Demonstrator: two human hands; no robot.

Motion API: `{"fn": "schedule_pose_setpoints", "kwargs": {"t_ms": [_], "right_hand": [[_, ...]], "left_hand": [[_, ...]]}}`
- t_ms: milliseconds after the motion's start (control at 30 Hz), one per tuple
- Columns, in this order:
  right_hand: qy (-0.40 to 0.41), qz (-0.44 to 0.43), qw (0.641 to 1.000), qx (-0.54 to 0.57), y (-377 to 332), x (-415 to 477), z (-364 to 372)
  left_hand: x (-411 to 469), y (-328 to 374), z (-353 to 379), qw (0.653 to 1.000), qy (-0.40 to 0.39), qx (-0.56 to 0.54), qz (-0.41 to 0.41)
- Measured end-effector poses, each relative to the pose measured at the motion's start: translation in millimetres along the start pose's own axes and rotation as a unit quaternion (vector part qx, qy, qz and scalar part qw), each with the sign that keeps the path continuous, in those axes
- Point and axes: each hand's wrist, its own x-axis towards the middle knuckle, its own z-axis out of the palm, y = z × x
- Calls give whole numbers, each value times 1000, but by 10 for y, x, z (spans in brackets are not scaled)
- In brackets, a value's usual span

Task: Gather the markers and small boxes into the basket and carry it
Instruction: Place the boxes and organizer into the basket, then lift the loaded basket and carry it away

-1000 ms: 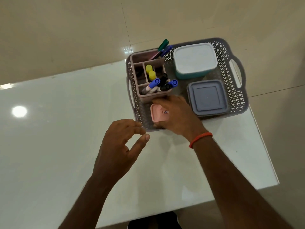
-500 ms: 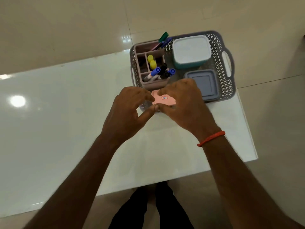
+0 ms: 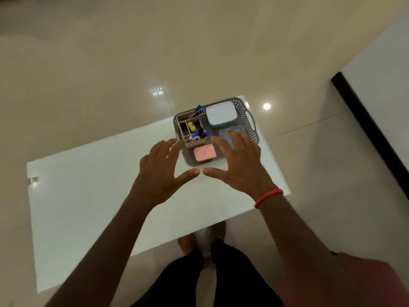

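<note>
Nearest, dark trousers and bare feet at the near edge of the glossy white counter. Above it, left hand and right hand spread flat, fingers splayed, both released and grasping nothing; thumb tips nearly meeting just short of the basket's near wall. Red thread band round the right wrist.

Just beyond the thumbs, grey perforated plastic basket on the counter's far right corner, loop handle on its right side. Inside, at the near wall between the two hands, a small pink box, rounded rectangle, lid on. Right fingers over the grey-blue square box, partly hiding it. Left fingertips by the basket's left wall, beside the pinkish divided organiser with blue and black capped markers lying aslant and two yellow caps upright. Farther back, a white-lidded teal box, and a green-capped marker at the far rim.

Beyond, beige polished floor tiles with lamp glints; at far right, a white surface with a black edge.
</note>
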Motion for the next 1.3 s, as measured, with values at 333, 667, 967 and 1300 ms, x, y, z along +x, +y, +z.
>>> {"fn": "schedule_pose_setpoints", "kwargs": {"t_ms": [333, 667, 967, 1300], "right_hand": [[43, 36, 997, 54, -194, -981, -847], [26, -12, 998, 51, 381, -1460, -1249], [-24, -101, 994, 25, 1609, -1850, -1760], [-53, -156, 985, 48, 2136, -1466, -2117]], "left_hand": [[-755, 716, -563, 999, -3, -2, 40], [-683, 1668, -475, 994, 22, 70, 82], [-540, 2687, 21, 995, 21, 89, 31], [-226, 3270, 62, 996, 35, 83, -27]]}}
